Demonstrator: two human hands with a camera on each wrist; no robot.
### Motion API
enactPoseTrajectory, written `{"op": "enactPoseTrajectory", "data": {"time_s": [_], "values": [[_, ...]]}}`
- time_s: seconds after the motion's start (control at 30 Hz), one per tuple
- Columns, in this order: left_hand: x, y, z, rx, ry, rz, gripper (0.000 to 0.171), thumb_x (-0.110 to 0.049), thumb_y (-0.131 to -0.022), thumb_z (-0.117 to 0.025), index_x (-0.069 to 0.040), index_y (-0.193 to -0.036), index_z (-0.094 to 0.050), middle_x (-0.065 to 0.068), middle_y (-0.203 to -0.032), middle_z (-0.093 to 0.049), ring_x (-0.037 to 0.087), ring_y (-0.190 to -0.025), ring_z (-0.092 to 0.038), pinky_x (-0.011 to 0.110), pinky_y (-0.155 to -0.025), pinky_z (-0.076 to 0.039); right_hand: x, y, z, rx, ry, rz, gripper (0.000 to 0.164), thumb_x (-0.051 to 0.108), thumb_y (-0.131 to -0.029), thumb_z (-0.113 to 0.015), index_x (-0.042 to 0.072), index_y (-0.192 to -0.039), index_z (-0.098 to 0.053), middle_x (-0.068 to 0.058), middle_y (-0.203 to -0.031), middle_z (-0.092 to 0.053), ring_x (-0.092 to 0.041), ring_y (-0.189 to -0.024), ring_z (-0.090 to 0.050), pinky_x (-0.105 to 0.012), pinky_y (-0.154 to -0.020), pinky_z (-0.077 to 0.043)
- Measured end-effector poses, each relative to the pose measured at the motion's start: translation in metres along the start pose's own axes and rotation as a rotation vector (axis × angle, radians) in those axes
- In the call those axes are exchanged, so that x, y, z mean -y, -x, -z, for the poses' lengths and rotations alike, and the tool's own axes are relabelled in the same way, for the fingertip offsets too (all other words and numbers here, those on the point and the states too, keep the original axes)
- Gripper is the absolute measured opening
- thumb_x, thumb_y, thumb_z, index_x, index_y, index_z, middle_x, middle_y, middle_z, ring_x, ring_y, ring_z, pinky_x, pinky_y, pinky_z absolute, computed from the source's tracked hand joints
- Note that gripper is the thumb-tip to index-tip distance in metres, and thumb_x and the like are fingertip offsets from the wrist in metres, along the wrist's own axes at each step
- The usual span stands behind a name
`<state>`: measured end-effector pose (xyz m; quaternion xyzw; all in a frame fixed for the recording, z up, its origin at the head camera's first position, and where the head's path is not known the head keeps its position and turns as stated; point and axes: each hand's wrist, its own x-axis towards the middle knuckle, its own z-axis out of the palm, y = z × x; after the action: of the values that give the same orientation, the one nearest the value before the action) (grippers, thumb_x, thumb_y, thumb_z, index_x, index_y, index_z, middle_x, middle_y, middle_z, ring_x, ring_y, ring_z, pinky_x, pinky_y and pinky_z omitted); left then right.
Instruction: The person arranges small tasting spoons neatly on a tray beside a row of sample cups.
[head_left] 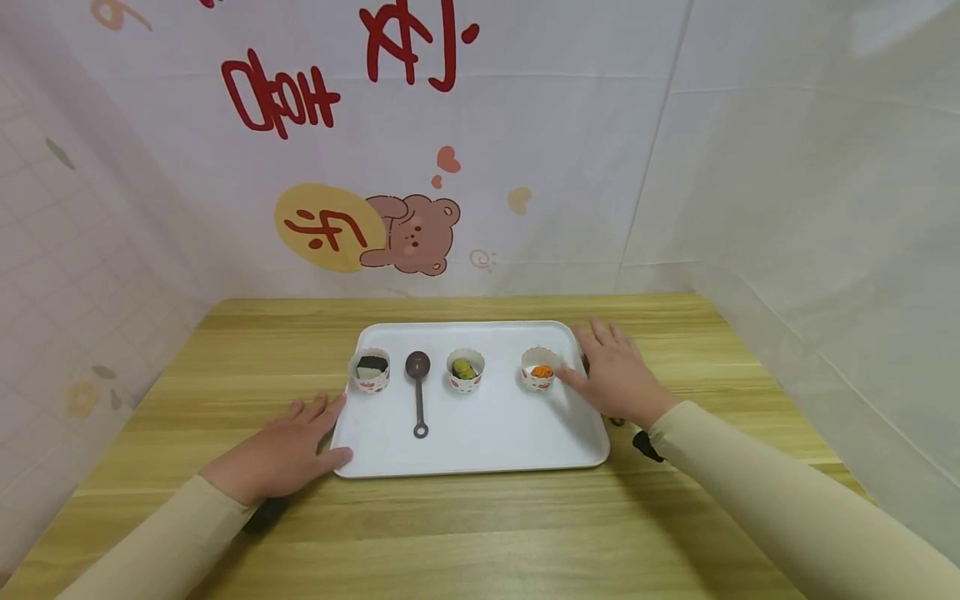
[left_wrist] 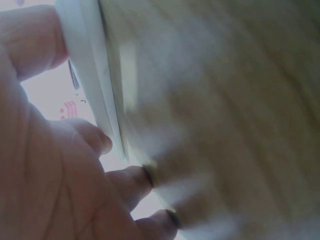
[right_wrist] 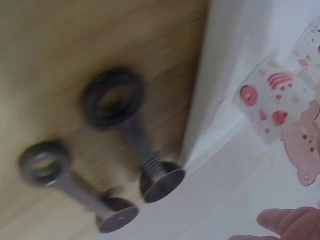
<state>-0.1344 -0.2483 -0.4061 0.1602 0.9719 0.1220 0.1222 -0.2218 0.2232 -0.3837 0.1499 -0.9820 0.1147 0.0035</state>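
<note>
A white rectangular tray point(head_left: 517, 429) lies on the table with three printed paper cups on it. The left cup point(head_left: 371, 386) holds something black and pale, the middle cup point(head_left: 465, 386) something green, the right cup point(head_left: 537, 384) something orange. Between the left and middle cups lies a brown measuring spoon point(head_left: 417, 365). My left hand point(head_left: 288, 450) rests at the tray's left edge, thumb on the rim, fingers extended beside it. At the right edge is my right hand point(head_left: 618, 375), fingers spread and thumb beside the right cup.
Two more dark measuring spoons, a nearer one point(right_wrist: 138, 142) and another point(right_wrist: 77, 192), lie on the wooden table point(head_left: 465, 533) right of the tray, mostly hidden by my right arm in the head view. A white printed curtain point(head_left: 547, 150) stands behind the table and along both sides.
</note>
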Motion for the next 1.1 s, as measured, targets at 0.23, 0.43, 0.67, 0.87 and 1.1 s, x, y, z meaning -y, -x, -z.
{"op": "enactPoseTrajectory", "data": {"time_s": [0.23, 0.43, 0.67, 0.87, 1.1], "values": [[0.003, -0.001, -0.001, -0.001, 0.005, 0.005, 0.092, -0.061, -0.102, -0.057, 0.003, -0.163, -0.031, 0.041, -0.163, -0.029, 0.072, -0.145, -0.026, 0.079, -0.113, -0.031, -0.021, 0.008, 0.003, 0.0, 0.058, -0.002, 0.075, 0.04, -0.107, -0.058, -0.003, -0.162, -0.031, -0.037, -0.167, -0.025, -0.063, -0.152, -0.022, -0.072, -0.124, -0.021], [0.003, -0.001, -0.001, 0.0, 0.003, 0.011, 0.092, -0.061, -0.102, -0.057, 0.003, -0.163, -0.031, 0.041, -0.163, -0.029, 0.071, -0.145, -0.026, 0.078, -0.114, -0.031, -0.034, 0.015, 0.006, -0.005, 0.059, 0.014, 0.065, 0.027, -0.107, -0.058, -0.006, -0.159, -0.037, -0.04, -0.162, -0.033, -0.059, -0.152, -0.029, -0.068, -0.125, -0.024], [0.002, 0.0, -0.001, -0.004, -0.004, 0.007, 0.092, -0.061, -0.102, -0.057, 0.003, -0.163, -0.032, 0.042, -0.162, -0.03, 0.072, -0.144, -0.027, 0.078, -0.113, -0.032, -0.048, 0.021, 0.006, 0.033, 0.035, 0.0, 0.057, 0.02, -0.107, -0.057, -0.008, -0.154, -0.044, -0.04, -0.154, -0.044, -0.058, -0.143, -0.043, -0.066, -0.119, -0.037], [0.001, 0.0, -0.001, -0.01, -0.013, 0.003, 0.092, -0.061, -0.102, -0.057, 0.003, -0.163, -0.032, 0.042, -0.162, -0.03, 0.072, -0.144, -0.028, 0.078, -0.113, -0.032, -0.058, 0.026, 0.006, 0.058, 0.039, 0.017, 0.053, 0.016, -0.102, -0.064, -0.012, -0.146, -0.051, -0.032, -0.13, -0.064, -0.048, -0.119, -0.063, -0.059, -0.1, -0.054], [0.001, 0.0, 0.0, -0.009, -0.012, 0.005, 0.092, -0.06, -0.102, -0.058, 0.003, -0.163, -0.032, 0.042, -0.162, -0.031, 0.071, -0.144, -0.028, 0.078, -0.114, -0.032, -0.064, 0.03, 0.008, 0.089, 0.067, 0.001, 0.057, 0.019, -0.1, -0.069, -0.013, -0.144, -0.053, -0.032, -0.125, -0.069, -0.047, -0.118, -0.067, -0.062, -0.103, -0.053]]}}
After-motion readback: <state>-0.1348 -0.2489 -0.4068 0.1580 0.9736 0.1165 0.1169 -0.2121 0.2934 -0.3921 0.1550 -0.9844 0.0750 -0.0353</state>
